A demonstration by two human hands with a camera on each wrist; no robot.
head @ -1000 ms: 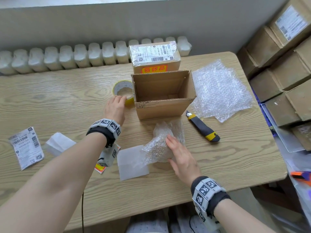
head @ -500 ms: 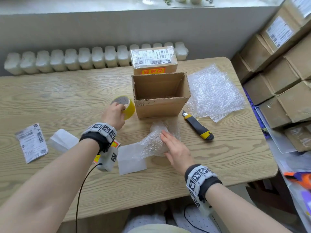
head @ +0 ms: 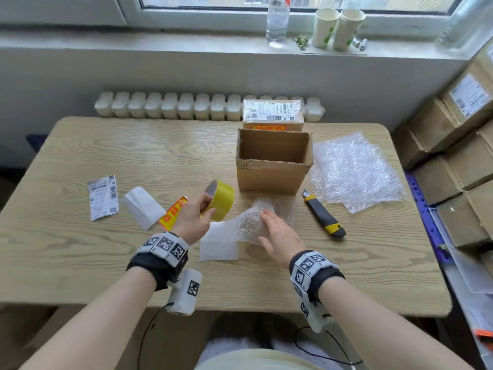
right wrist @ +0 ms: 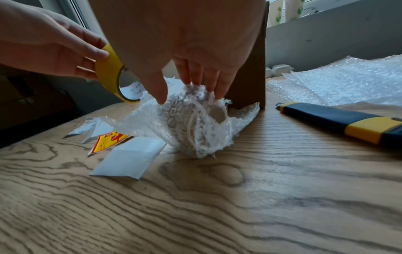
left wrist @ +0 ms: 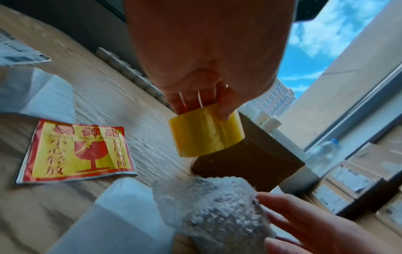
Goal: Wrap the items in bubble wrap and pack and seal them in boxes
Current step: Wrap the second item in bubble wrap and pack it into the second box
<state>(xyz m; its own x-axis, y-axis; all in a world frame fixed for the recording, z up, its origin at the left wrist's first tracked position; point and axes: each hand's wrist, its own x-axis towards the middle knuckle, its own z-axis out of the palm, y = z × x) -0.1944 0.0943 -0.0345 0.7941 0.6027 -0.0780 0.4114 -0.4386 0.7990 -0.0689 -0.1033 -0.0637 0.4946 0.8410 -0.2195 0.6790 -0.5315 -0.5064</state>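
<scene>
My left hand [head: 197, 214] grips a yellow tape roll [head: 220, 200] and holds it above the table, left of the open cardboard box [head: 272, 180]. The same tape roll [left wrist: 206, 133] shows pinched between thumb and fingers in the left wrist view. An item wrapped in bubble wrap [head: 253, 222] lies on the table in front of the box. My right hand [head: 277, 233] rests on top of it, fingertips [right wrist: 195, 84] pressing the bubble-wrapped bundle [right wrist: 191, 122] down. The item inside is hidden.
A yellow-and-black utility knife [head: 324, 214] lies right of the bundle. Loose bubble wrap sheets [head: 354, 172] sit at the right. A sealed labelled box [head: 272, 114] stands behind the open one. A fragile sticker [head: 172, 213], white papers [head: 144, 206] and a shipping label [head: 102, 197] lie to the left.
My left hand has picked the tape roll up from beside the box and carried it toward me and the bundle. My right hand stays on the bubble-wrapped item.
</scene>
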